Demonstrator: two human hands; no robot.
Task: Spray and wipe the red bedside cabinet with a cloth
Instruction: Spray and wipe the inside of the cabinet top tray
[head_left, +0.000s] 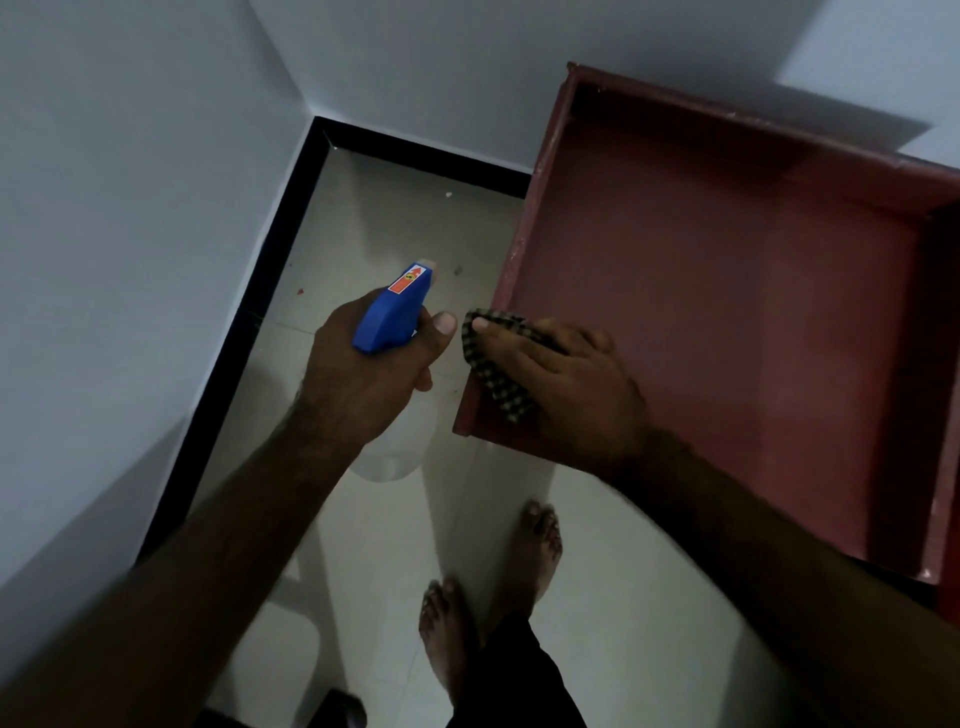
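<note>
— Pale walls (130, 208) meet in a corner, with black skirting and glossy light floor tiles (374, 519) below. Where do we stand with the job?

— Early to middle, we'd judge. The red cabinet (701, 312) sits at our right against the wall. Its flat painted top has a raised rim and chipped edges. We see no droplets or wet sheen on it, though the light is too dim to say whether it has been sprayed.

— And our hands?

— Our right hand (566, 384) presses down at the near left corner of the top, fingers bent over the cloth (498, 384) and thumb laid across it. Most of the top looks unwiped.

— The other?

— Our left hand (363, 374) is just left of the cabinet, fingers wrapped tight round the spray bottle (395, 317). It has a hard blue plastic head and a cloudy, see-through body.

— And the cloth?

— Soft, checked, crumpled.
</note>
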